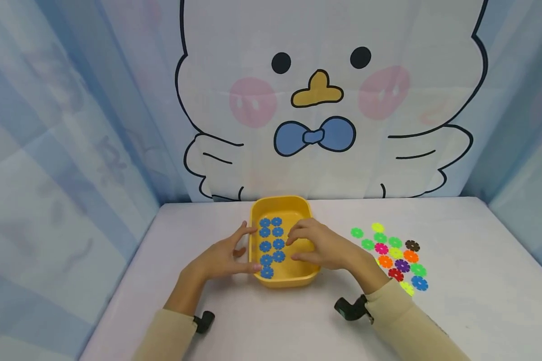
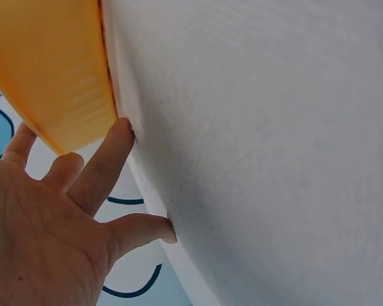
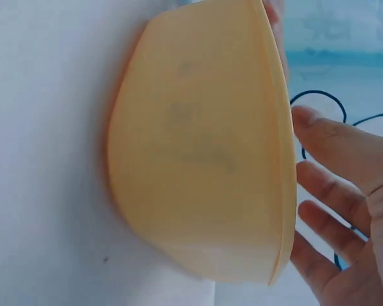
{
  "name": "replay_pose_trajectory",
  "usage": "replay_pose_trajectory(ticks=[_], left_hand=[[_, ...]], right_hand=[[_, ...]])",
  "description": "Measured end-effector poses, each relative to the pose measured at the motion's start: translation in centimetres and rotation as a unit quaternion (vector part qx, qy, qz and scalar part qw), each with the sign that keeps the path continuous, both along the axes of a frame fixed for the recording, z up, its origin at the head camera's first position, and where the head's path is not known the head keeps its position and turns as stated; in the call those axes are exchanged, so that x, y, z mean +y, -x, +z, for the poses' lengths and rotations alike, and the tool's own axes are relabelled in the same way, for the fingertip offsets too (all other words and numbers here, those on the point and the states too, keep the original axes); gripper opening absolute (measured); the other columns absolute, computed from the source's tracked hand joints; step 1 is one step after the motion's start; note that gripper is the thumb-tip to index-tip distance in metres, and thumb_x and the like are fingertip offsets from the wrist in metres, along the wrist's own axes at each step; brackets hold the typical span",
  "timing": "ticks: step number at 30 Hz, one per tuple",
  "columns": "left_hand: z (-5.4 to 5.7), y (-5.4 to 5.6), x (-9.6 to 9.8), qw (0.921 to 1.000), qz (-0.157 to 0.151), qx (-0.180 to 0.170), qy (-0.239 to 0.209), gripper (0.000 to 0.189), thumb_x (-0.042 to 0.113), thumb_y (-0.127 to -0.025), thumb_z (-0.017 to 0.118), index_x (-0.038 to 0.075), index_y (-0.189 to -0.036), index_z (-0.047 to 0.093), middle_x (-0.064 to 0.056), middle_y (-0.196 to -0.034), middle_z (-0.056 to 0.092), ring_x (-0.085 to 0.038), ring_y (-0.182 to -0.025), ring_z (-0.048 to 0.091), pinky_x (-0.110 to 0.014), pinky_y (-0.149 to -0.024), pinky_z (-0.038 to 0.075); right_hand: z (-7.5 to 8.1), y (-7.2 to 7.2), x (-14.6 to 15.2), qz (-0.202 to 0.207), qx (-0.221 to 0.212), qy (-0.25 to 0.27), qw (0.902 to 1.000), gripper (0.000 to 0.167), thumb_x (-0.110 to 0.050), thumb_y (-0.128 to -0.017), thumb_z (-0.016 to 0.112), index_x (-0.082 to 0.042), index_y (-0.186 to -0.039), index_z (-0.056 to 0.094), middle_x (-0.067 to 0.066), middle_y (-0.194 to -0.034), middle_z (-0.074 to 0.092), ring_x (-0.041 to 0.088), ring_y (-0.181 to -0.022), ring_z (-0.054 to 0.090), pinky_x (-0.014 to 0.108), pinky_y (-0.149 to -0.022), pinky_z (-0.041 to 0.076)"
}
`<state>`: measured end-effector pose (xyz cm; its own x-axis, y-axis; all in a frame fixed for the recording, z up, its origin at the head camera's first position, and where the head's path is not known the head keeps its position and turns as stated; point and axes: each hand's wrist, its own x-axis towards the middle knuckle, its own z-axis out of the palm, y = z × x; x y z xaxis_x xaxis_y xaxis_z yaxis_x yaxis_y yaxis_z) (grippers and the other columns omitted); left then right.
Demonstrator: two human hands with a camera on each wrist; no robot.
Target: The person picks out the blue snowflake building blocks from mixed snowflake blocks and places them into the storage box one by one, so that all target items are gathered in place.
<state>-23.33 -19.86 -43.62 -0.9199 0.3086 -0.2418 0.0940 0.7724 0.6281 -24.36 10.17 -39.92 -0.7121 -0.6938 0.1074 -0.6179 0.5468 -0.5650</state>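
Note:
A yellow plastic tray (image 1: 289,283) stands on the white table, with several blue flower-shaped discs (image 1: 265,246) in two columns along the left of its floor. My left hand (image 1: 223,256) is at the tray's left side, fingers spread, thumb at the near-left rim. Its palm and spread fingers beside the tray wall (image 2: 51,70) show in the left wrist view. Over the right side of the tray reaches my right hand (image 1: 322,244), thumb and fingers apart. Nothing shows between them. The right wrist view has the tray wall (image 3: 191,140) covering part of these fingers.
Right of the tray lies a loose group of flower discs, among them a green one (image 1: 357,232), a brown one (image 1: 412,245), a purple one (image 1: 402,265) and a blue one (image 1: 419,283). A curtain with a cartoon figure (image 1: 316,170) hangs behind the table.

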Motion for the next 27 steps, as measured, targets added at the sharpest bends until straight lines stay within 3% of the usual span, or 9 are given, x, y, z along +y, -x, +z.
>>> replay_pose_trajectory(ticks=[6,11,17,22,27], left_hand=[[0.2,0.2,0.0,0.9999,0.007,0.004,0.012,0.096,0.07,-0.074,0.08,0.05,-0.155,0.032,0.011,-0.172,0.01,-0.024,-0.135,0.058,-0.068,-0.111,0.038],[0.2,0.1,0.0,0.9999,0.009,0.002,0.011,0.096,0.068,-0.074,0.081,0.051,-0.155,0.032,0.01,-0.172,0.009,-0.025,-0.136,0.057,-0.069,-0.112,0.037],[0.0,0.0,0.2,1.0,0.005,0.003,0.001,0.095,0.068,-0.075,0.08,0.05,-0.155,0.032,0.01,-0.172,0.01,-0.023,-0.135,0.058,-0.07,-0.113,0.035],[0.0,-0.1,0.3,1.0,0.009,0.002,0.005,0.095,0.068,-0.074,0.081,0.05,-0.155,0.032,0.012,-0.172,0.01,-0.023,-0.134,0.059,-0.068,-0.113,0.036],[-0.2,-0.1,0.1,0.9998,0.011,0.001,0.014,0.096,0.07,-0.074,0.08,0.051,-0.155,0.031,0.012,-0.172,0.009,-0.023,-0.135,0.058,-0.069,-0.112,0.036]], right_hand=[[-0.4,-0.6,2.0,-0.029,0.01,0.04,0.9987,0.021,-0.025,-0.094,0.077,-0.026,-0.114,0.072,-0.012,-0.119,0.063,0.014,-0.119,0.054,0.043,-0.105,0.052],[-0.8,-0.9,3.5,-0.037,0.048,0.081,0.9949,0.022,-0.02,-0.093,0.078,-0.025,-0.114,0.072,-0.012,-0.116,0.064,0.011,-0.114,0.058,0.041,-0.103,0.054],[-1.1,-2.0,6.1,-0.069,0.1,0.095,0.988,0.024,-0.015,-0.092,0.078,-0.023,-0.114,0.074,-0.011,-0.119,0.066,0.013,-0.117,0.06,0.043,-0.103,0.055],[-2.0,-3.0,8.9,-0.087,0.152,0.119,0.9774,0.031,-0.006,-0.088,0.08,-0.026,-0.111,0.074,-0.01,-0.115,0.067,0.014,-0.112,0.061,0.022,-0.101,0.051],[-2.8,-3.8,11.1,-0.084,0.16,0.143,0.9731,0.04,0.003,-0.083,0.081,-0.025,-0.111,0.071,-0.01,-0.111,0.065,0.009,-0.107,0.059,0.01,-0.098,0.043]])
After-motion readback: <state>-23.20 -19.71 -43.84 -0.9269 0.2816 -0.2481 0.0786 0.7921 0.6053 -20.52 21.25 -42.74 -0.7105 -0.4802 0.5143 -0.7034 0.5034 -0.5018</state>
